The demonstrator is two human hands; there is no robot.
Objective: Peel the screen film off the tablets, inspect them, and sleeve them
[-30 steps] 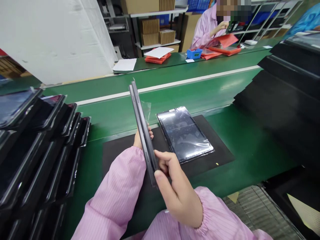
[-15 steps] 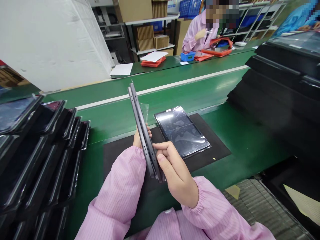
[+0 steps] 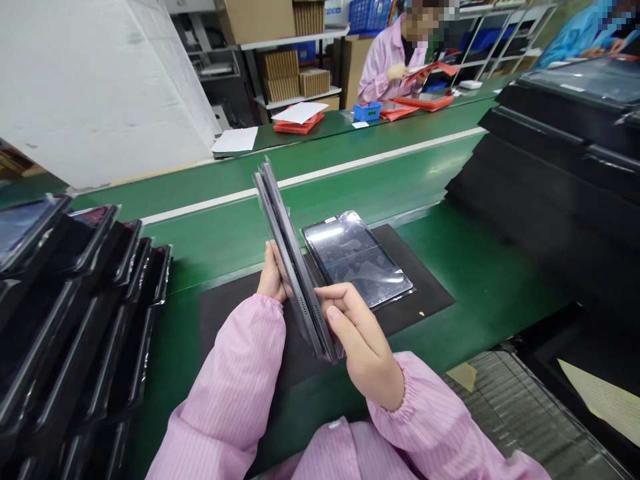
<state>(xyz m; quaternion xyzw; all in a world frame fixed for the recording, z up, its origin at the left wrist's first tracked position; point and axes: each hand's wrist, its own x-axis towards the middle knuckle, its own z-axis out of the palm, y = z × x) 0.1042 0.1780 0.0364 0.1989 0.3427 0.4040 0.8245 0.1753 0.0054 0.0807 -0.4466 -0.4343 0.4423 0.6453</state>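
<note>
Two thin grey tablets, a left tablet (image 3: 289, 267) and a right tablet (image 3: 301, 268), stand nearly on edge side by side, with clear film at their edges. My left hand (image 3: 271, 277) is closed on the pair from the left, most of its fingers hidden behind them. My right hand (image 3: 363, 347) grips the right side near the lower end, index finger and thumb against the right tablet. Beyond my right hand a film-wrapped tablet (image 3: 357, 257) lies screen up on a black mat (image 3: 425, 293).
Stacked wrapped tablets in black trays (image 3: 75, 320) rise at the left. A tall pile of black trays (image 3: 530, 173) stands at the right. Across the green bench, a person in pink (image 3: 383, 67) handles an orange-red item (image 3: 425, 72). A blue box (image 3: 367, 111) sits nearby.
The two tablets have turned slightly, their lower ends shifting right with my right hand. More of my left hand now shows on the left side. The person opposite has raised an orange-red item.
</note>
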